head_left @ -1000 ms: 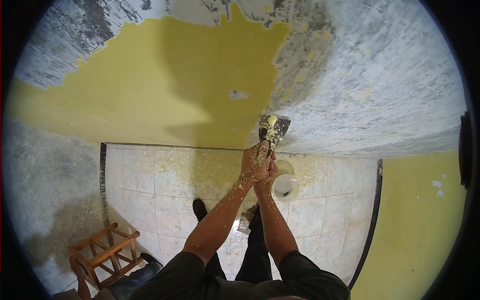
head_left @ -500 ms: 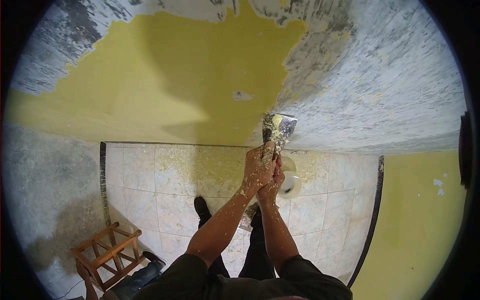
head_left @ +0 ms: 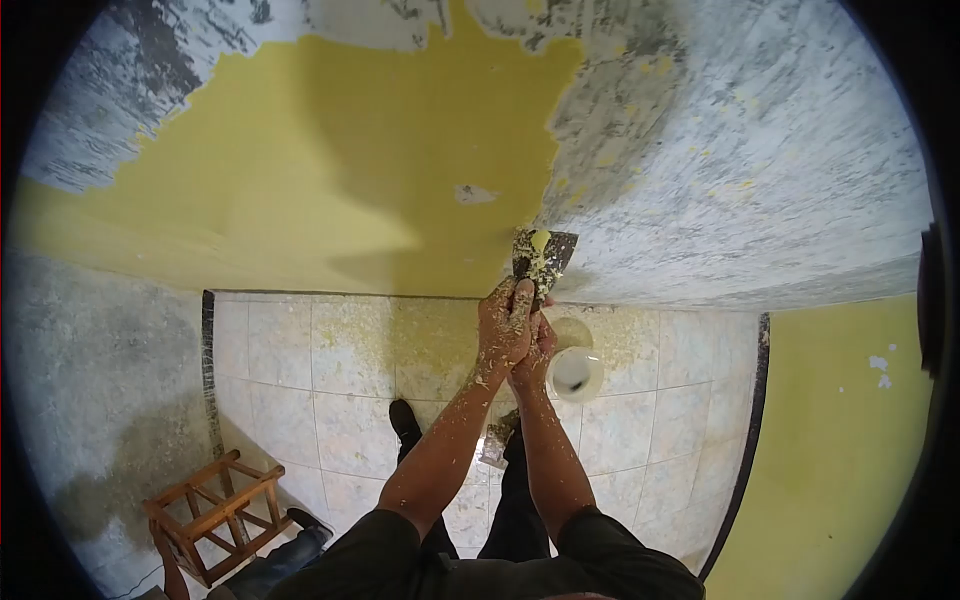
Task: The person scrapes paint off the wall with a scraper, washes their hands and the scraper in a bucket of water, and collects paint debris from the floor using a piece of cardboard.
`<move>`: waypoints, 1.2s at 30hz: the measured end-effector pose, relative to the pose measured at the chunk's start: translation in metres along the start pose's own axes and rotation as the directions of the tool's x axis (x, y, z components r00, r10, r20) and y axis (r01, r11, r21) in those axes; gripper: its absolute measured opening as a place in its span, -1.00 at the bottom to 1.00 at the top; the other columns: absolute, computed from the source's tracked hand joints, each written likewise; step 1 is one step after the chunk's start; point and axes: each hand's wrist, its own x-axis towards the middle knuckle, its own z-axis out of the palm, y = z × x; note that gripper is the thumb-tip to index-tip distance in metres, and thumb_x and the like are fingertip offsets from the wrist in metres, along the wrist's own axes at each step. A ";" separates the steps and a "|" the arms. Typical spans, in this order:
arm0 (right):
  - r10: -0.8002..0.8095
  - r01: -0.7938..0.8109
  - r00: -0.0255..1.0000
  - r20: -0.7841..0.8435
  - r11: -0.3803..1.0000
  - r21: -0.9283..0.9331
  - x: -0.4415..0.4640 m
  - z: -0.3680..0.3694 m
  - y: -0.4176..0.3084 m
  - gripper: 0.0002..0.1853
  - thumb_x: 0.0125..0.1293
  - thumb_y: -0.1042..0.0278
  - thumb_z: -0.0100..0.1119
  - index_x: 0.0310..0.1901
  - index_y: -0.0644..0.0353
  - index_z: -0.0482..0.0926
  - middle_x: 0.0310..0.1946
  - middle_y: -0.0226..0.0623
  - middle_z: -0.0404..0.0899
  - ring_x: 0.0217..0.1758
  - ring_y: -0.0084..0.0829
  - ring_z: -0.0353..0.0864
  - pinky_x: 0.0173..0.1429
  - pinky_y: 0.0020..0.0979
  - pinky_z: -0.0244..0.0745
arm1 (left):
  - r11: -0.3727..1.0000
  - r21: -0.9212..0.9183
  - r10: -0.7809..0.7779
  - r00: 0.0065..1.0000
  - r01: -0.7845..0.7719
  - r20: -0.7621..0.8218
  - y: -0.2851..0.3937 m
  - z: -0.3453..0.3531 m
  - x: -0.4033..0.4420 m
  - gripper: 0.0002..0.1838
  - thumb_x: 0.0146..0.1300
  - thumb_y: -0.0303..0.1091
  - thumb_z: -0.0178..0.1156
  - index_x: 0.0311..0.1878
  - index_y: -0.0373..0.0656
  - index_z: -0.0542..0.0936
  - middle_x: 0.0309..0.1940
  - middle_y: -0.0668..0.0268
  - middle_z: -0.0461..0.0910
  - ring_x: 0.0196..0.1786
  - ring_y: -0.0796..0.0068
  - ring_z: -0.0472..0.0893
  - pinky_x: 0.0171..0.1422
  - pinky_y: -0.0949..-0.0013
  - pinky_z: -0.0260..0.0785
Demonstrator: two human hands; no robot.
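Note:
Both hands are wrapped round the handle of one wide paint scraper (head_left: 545, 258), its metal blade flecked with yellow chips. My left hand (head_left: 505, 320) is closed over it from the left, one finger or thumb lying up along the blade's base. My right hand (head_left: 535, 350) grips from below and to the right, partly hidden behind the left. The blade's edge is at the wall, close to the ragged border between yellow paint (head_left: 380, 190) and bare grey-white plaster (head_left: 700, 190). Paint flakes cling to both hands and forearms.
On the tiled floor (head_left: 360, 430) a white bucket (head_left: 590, 375) stands right of my hands, among scattered paint chips. At lower left is a wooden stool (head_left: 220, 510), with another person's leg and shoe (head_left: 308, 520) beside it. Side walls stand at left and right.
The scraper and both hands have shifted slightly left and a little toward me. More of the white bucket shows now beside my right hand.

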 end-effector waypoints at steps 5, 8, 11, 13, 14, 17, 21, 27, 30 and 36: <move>-0.096 0.099 0.992 -0.080 0.994 0.037 -0.001 0.016 -0.015 -0.68 0.48 0.31 0.01 0.12 0.33 0.50 -0.07 -0.33 0.60 -0.05 -0.56 0.52 0.08 -0.48 0.43 | 0.996 0.092 0.012 1.000 -0.014 0.029 0.021 0.001 0.004 -0.66 0.41 -0.28 0.03 -0.43 -0.28 0.57 -0.59 0.23 0.61 -0.58 0.47 0.56 -0.45 0.34 0.40; -0.077 0.077 0.997 -0.012 0.997 -0.009 -0.005 0.006 -0.008 -0.65 0.46 0.36 0.02 0.18 0.36 0.46 0.01 -0.31 0.58 0.02 -0.54 0.53 0.16 -0.45 0.42 | 0.990 0.115 -0.092 0.995 0.087 0.039 0.012 -0.002 -0.006 -0.63 0.42 -0.24 0.02 -0.45 -0.29 0.56 -0.65 0.24 0.59 -0.59 0.46 0.57 -0.46 0.33 0.41; -0.085 0.085 0.992 -0.088 0.996 -0.004 -0.009 0.003 0.002 -0.65 0.46 0.35 0.03 0.17 0.37 0.46 0.03 -0.31 0.58 0.05 -0.53 0.52 0.18 -0.45 0.41 | 0.986 0.058 -0.156 0.988 0.157 -0.009 0.007 0.000 0.007 -0.60 0.41 -0.22 0.03 -0.49 -0.30 0.56 -0.67 0.25 0.58 -0.59 0.44 0.56 -0.45 0.30 0.40; 0.015 -0.017 0.996 -0.092 1.000 -0.016 -0.020 0.002 -0.009 -0.62 0.45 0.31 0.05 0.19 0.38 0.46 0.06 -0.30 0.56 0.06 -0.52 0.52 0.19 -0.45 0.39 | 0.982 0.158 -0.102 0.995 0.101 -0.005 0.015 -0.001 -0.003 -0.58 0.39 -0.21 0.05 -0.53 -0.31 0.55 -0.67 0.25 0.58 -0.59 0.45 0.56 -0.45 0.30 0.39; -0.029 0.025 0.997 -0.067 0.998 -0.054 -0.020 0.001 -0.010 -0.61 0.46 0.30 0.05 0.19 0.38 0.45 0.06 -0.30 0.56 0.06 -0.51 0.52 0.18 -0.44 0.39 | 0.987 0.147 -0.070 0.998 0.069 -0.002 0.002 0.000 -0.002 -0.55 0.40 -0.18 0.03 -0.55 -0.31 0.55 -0.67 0.26 0.58 -0.60 0.45 0.56 -0.45 0.31 0.39; -0.061 0.055 0.997 -0.055 0.994 -0.097 -0.012 -0.003 0.000 -0.57 0.45 0.26 0.06 0.19 0.41 0.45 0.03 -0.28 0.57 0.05 -0.50 0.52 0.15 -0.42 0.41 | 0.994 0.098 -0.037 0.999 0.040 -0.027 0.000 0.002 -0.002 -0.58 0.38 -0.25 0.06 -0.59 -0.28 0.55 -0.72 0.23 0.55 -0.64 0.42 0.55 -0.49 0.27 0.36; -0.169 0.157 0.985 -0.023 0.952 -0.264 0.007 0.001 -0.014 -0.51 0.41 0.17 0.09 0.16 0.47 0.44 -0.10 -0.19 0.61 -0.07 -0.50 0.53 0.01 -0.37 0.46 | 0.987 0.153 -0.058 0.998 0.054 0.020 0.017 0.005 0.008 -0.61 0.36 -0.27 0.08 -0.59 -0.26 0.55 -0.71 0.23 0.54 -0.61 0.42 0.56 -0.48 0.27 0.36; -0.155 0.139 0.983 -0.096 0.978 -0.156 -0.015 0.006 -0.021 -0.54 0.44 0.22 0.00 0.19 0.45 0.45 -0.07 -0.14 0.64 -0.03 -0.46 0.55 0.11 -0.39 0.44 | 0.969 0.245 -0.004 1.000 0.005 -0.005 0.021 0.002 -0.004 -0.66 0.33 -0.23 0.08 -0.48 -0.27 0.57 -0.61 0.23 0.61 -0.53 0.39 0.58 -0.39 0.25 0.39; -0.063 0.051 0.996 -0.064 0.983 -0.179 -0.018 0.009 -0.028 -0.54 0.45 0.30 0.02 0.24 0.48 0.40 0.05 -0.12 0.60 0.10 -0.46 0.51 0.25 -0.41 0.34 | 0.980 0.186 -0.069 0.997 0.076 -0.042 0.029 0.001 -0.003 -0.63 0.36 -0.26 0.04 -0.52 -0.29 0.58 -0.66 0.26 0.58 -0.59 0.50 0.53 -0.43 0.32 0.36; -0.006 0.001 0.999 -0.054 0.997 -0.081 -0.011 0.001 -0.009 -0.55 0.43 0.32 0.05 0.22 0.48 0.42 0.08 -0.17 0.57 0.13 -0.46 0.49 0.26 -0.42 0.34 | 0.990 0.123 -0.067 0.996 0.073 -0.050 0.030 0.004 -0.008 -0.59 0.38 -0.30 0.02 -0.59 -0.30 0.55 -0.71 0.27 0.54 -0.64 0.47 0.52 -0.48 0.30 0.35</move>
